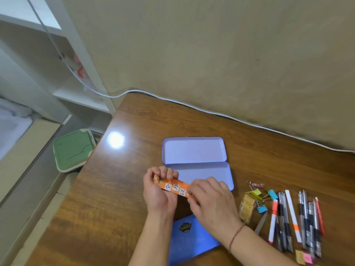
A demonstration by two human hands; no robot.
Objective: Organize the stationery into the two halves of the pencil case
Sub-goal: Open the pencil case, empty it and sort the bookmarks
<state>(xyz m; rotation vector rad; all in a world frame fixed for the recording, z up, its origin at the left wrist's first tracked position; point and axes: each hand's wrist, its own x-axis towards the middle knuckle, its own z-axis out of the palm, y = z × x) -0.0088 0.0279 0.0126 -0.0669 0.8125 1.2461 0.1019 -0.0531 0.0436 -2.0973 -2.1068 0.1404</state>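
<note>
Barely begun: lilac metal pencil case (194, 150) lying open, both halves bare.
Left hand (159, 191) and right hand (209, 198) are pinching an orange printed strip (175, 188); pens (299, 217) and binder clips (263, 196) are waiting.

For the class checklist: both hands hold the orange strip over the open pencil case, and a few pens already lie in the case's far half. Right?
Not quite. The head view shows the pencil case with both halves empty; the pens lie on the table. Both hands, left and right, do hold the orange strip.

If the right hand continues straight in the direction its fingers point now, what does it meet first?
Probably the left hand, which holds the other end of the same orange paper strip with printed characters that the right hand pinches; depth is unclear.
</note>
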